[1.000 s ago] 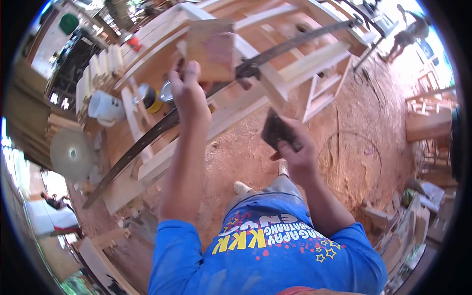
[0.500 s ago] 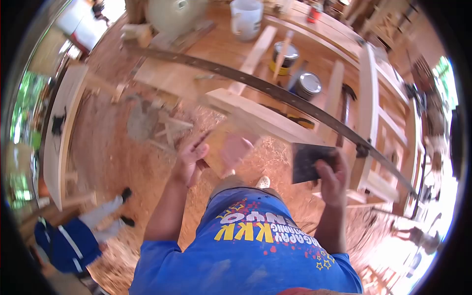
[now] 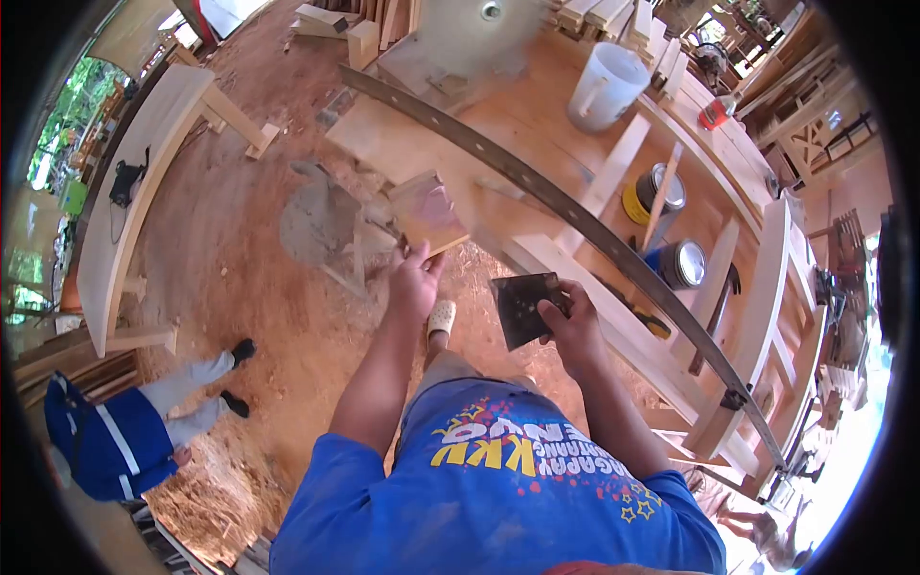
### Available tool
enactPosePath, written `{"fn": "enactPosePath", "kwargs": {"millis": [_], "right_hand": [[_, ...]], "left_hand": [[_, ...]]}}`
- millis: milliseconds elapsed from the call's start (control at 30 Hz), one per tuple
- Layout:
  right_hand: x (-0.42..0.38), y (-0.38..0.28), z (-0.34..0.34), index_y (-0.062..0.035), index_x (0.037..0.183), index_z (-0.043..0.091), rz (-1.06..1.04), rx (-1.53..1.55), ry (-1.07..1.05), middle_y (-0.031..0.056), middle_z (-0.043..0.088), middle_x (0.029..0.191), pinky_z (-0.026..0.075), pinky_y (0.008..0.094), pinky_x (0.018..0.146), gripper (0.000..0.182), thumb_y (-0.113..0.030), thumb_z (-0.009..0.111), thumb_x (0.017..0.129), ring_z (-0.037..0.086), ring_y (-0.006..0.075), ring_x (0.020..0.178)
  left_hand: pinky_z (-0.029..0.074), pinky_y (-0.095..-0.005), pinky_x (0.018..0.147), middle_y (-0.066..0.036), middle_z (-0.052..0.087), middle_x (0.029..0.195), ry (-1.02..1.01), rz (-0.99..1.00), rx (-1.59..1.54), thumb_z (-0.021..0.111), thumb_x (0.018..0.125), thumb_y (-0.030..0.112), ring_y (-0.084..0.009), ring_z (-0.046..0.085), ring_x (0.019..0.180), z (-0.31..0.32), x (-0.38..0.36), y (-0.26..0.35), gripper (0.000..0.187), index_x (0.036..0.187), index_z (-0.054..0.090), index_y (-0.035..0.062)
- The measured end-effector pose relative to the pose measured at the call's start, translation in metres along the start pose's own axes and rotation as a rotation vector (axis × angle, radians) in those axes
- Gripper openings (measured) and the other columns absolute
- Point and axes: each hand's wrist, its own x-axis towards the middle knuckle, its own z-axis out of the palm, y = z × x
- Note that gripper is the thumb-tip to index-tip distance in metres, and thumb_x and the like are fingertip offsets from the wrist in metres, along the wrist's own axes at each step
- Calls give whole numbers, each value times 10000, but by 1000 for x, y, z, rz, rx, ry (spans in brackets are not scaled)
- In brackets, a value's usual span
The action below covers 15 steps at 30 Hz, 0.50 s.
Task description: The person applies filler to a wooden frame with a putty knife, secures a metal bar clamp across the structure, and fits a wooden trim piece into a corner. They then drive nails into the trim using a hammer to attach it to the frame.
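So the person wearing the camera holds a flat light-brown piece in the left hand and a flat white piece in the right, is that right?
Not quite: the piece in the right hand is dark, nearly black, as the head view shows. The left hand does hold the flat light-brown piece.

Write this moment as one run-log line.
left hand: holds wooden board with pinkish smear | right hand: holds dark plate | board, plate: apart | white pail: on wooden surface

Pale tan, squarish wooden board (image 3: 428, 217), pinkish smear across its face, tilted, near edge in left hand (image 3: 416, 280). Thin, dark, squarish plate (image 3: 522, 307), pale specks on face, angled, side edge in right hand (image 3: 575, 324). Near each other, not touching.
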Motion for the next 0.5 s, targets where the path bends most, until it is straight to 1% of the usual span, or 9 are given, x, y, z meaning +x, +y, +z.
{"fn": "enactPosePath", "kwargs": {"millis": [67,100,167,267,300,333,400,433,500], "right_hand": [[20,-13,30,17,1336,483,111,206,62,141,667,1135,623,326,670,398,-118,634,994,696,188,940],[27,-17,42,11,1333,481,149,211,42,139,663,1145,624,334,684,391,-118,627,995,695,191,947],[55,-25,70,1,1327,477,191,243,3,135,656,1163,626,350,712,377,-116,614,997,693,196,962],[82,-33,104,-23,1276,509,297,348,87,90,643,1136,608,394,756,314,-115,613,995,658,200,1005],[92,-23,109,-31,1269,512,306,456,74,77,631,1119,602,437,823,295,-103,603,998,651,219,998],[100,-17,116,-38,1268,512,335,480,95,78,631,1121,595,449,838,291,-98,600,998,650,222,998],[116,-10,128,-52,1268,511,387,518,126,79,630,1124,580,473,869,284,-88,592,999,649,230,999],[125,-8,133,-45,1268,521,361,501,138,82,638,1124,573,462,872,282,-85,592,998,648,224,1004],[148,-5,147,-32,1268,543,300,484,155,88,653,1124,559,439,878,280,-79,590,996,645,213,1015]], "left_hand": [[530,-371,1021,-91,614,1256,-101,-26,110,607,1026,115,-198,640,1102,14,43,2,520,1496,386,84],[527,-356,1014,-94,628,1228,-152,-40,162,601,1034,129,-186,641,1084,16,56,2,496,1486,401,84],[499,-307,754,-39,616,961,-282,-86,610,618,1032,142,-135,598,820,5,82,0,503,1481,403,73],[423,-275,544,15,562,699,-427,-40,931,619,1034,175,-80,521,603,-22,79,-4,266,1255,609,28],[430,-277,549,10,575,713,-446,-111,984,617,1034,181,-79,527,612,-30,74,5,227,1193,644,21],[437,-280,554,5,588,727,-462,-179,1035,615,1034,187,-78,533,620,-43,69,13,209,1131,680,13],[458,-282,572,-8,623,760,-464,-202,1027,625,1027,186,-82,546,632,-91,67,8,217,1126,698,7],[469,-283,580,-14,641,776,-462,-201,1023,630,1023,186,-85,553,637,-110,64,8,222,1124,707,5],[508,-285,623,-33,691,832,-353,-274,1092,661,1003,183,-98,587,668,-126,47,17,258,1186,707,6]]}}
